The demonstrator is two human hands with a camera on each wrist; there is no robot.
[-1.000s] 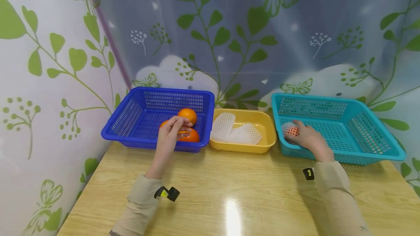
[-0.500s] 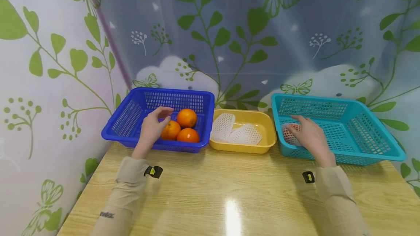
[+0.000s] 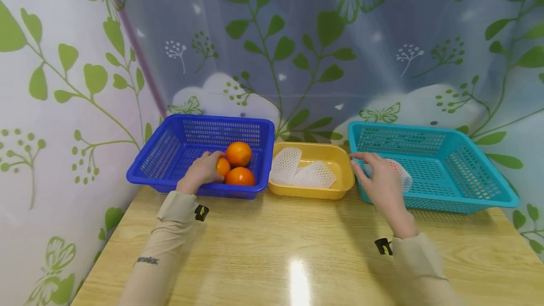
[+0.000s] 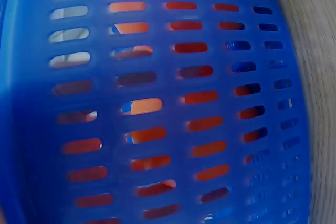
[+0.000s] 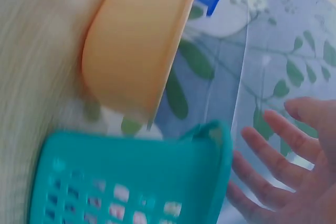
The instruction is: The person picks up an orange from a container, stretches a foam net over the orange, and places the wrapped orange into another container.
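Bright-orange round fruit, partly covered by gripping left hand.

Leaf-and-butterfly printed backdrop behind a pale wooden table

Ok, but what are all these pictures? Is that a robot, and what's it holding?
No robot here! These are a person's own hands, the left hand and the right hand. The wide view comes from a camera on the person's head, looking down. The other two come from cameras on the wrists: the left one sees the slotted side of a blue basket, and the right one sees the right hand up close.

On the wooden table stand the blue basket with three oranges, a yellow tray with white nets, and a teal basket with something reddish in a white net.

The left hand curls its fingers around the leftmost orange. The right hand is open, holding nothing, near the teal basket's left edge.
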